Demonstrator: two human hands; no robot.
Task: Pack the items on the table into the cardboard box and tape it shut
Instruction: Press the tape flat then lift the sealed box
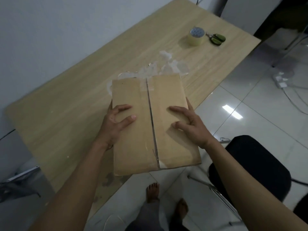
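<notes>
The cardboard box [164,92] has its top flaps folded shut, with a dark seam running down the middle and bits of clear tape near both ends. It sticks out past the near edge of the wooden table [66,105]. My left hand [116,125] grips the box's left side, thumb and a finger on the left flap. On the other side, my right hand [191,124] holds the right edge, fingers spread over the right flap. A roll of clear packing tape [196,36] stands at the far end of the table.
Green-handled scissors [217,39] lie right of the tape roll. Crumpled clear plastic [166,65] lies just behind the box. A black chair [256,164] stands at my right on the white tiled floor. Cables and a power strip [281,80] lie beyond it.
</notes>
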